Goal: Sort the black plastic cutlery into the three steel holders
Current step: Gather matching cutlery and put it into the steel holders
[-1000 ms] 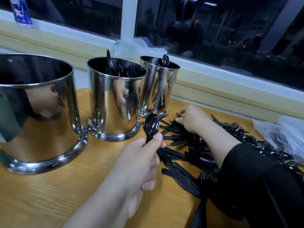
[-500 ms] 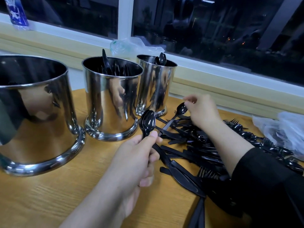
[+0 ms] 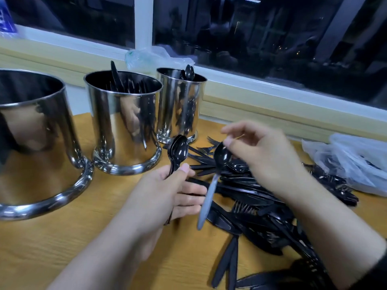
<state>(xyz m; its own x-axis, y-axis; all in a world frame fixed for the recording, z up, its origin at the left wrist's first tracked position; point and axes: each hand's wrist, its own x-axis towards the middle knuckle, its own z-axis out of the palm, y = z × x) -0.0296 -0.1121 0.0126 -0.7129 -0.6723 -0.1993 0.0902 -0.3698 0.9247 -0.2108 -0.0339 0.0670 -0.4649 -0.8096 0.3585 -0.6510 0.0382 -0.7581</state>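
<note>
Three steel holders stand in a row on the wooden table: a large one (image 3: 31, 132) at left, a middle one (image 3: 123, 122) with black cutlery inside, and a far one (image 3: 182, 105) with spoons. My left hand (image 3: 163, 195) grips a small stack of black spoons (image 3: 179, 151), bowls up. My right hand (image 3: 259, 158) pinches a single black spoon (image 3: 222, 158) by its bowl, handle hanging down toward my left hand. A pile of black forks, knives and spoons (image 3: 261, 206) lies under my right arm.
A crumpled clear plastic bag (image 3: 351, 164) lies at the table's right edge. Another plastic bag (image 3: 155, 57) sits on the window sill behind the holders. The window ledge (image 3: 272, 114) runs along the table's far side.
My right hand has lifted a spoon off the pile and brought it toward my left hand. My left hand keeps its grip on the spoons.
</note>
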